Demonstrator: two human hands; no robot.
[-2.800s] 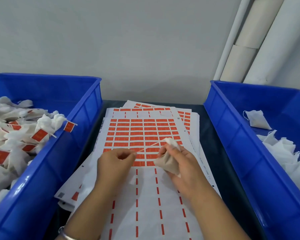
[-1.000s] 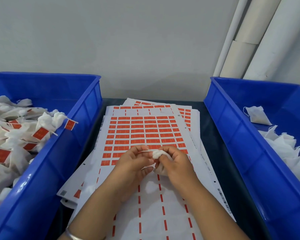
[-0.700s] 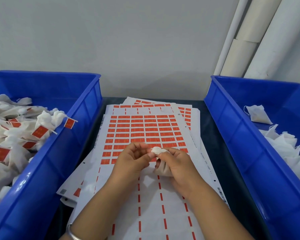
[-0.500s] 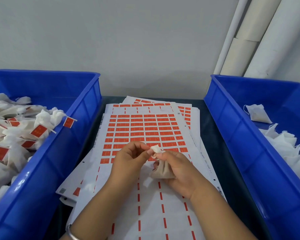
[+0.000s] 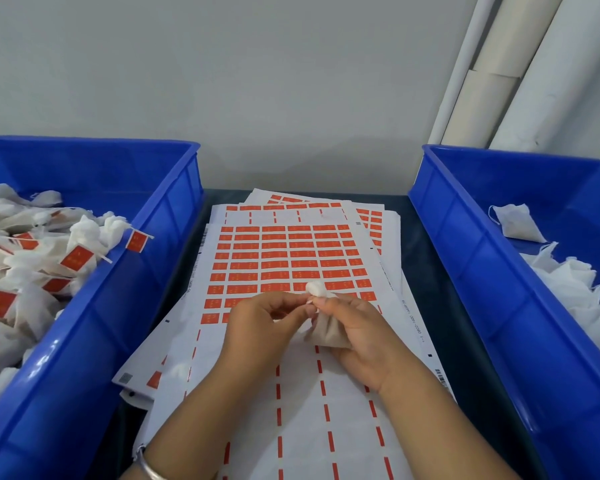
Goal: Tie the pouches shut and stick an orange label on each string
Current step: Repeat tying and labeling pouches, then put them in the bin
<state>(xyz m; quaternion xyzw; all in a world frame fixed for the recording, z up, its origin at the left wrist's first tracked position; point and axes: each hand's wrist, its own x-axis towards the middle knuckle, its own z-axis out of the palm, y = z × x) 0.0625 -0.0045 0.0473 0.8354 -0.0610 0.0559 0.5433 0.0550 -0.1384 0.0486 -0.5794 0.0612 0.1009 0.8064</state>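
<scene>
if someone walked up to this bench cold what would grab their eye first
Probably the white sheet of bright orange labels in the middle, with the left hand and right hand above it pinching the gathered neck of a small beige fabric pouch. Next, the blue plastic bin on the left heaped with tied white pouches carrying orange labels, and the blue plastic bin on the right holding unlabelled white pouches.

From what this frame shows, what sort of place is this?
Likely a small packing or labelling workstation: two large blue plastic bins of white fabric pouches, labelled on the left, plus stacked sheets of orange stickers.
</scene>
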